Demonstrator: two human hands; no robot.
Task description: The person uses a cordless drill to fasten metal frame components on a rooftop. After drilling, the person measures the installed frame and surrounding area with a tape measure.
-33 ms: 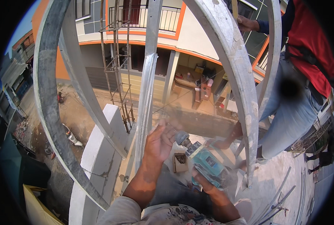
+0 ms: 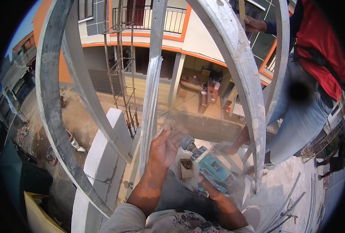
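A teal power drill (image 2: 215,169) with a dusty grey chuck lies tilted in front of me, its nose toward the upper left. My right hand (image 2: 211,188) is wrapped round its body from below; the handle is mostly hidden. Just left of the chuck, my left hand (image 2: 164,147) is raised with its fingers curled in. Whatever those fingers pinch is too small and blurred to name. Close behind that hand stands an upright metal post (image 2: 152,85), wrapped in shiny film partway down.
Curved metal ribs (image 2: 48,97) arch around me. A low white wall (image 2: 98,155) is at left, above a street. A small cardboard box (image 2: 186,169) sits beyond my lap. At right, a person in red (image 2: 321,42) grips a rib; metal rods (image 2: 292,206) lie on the floor.
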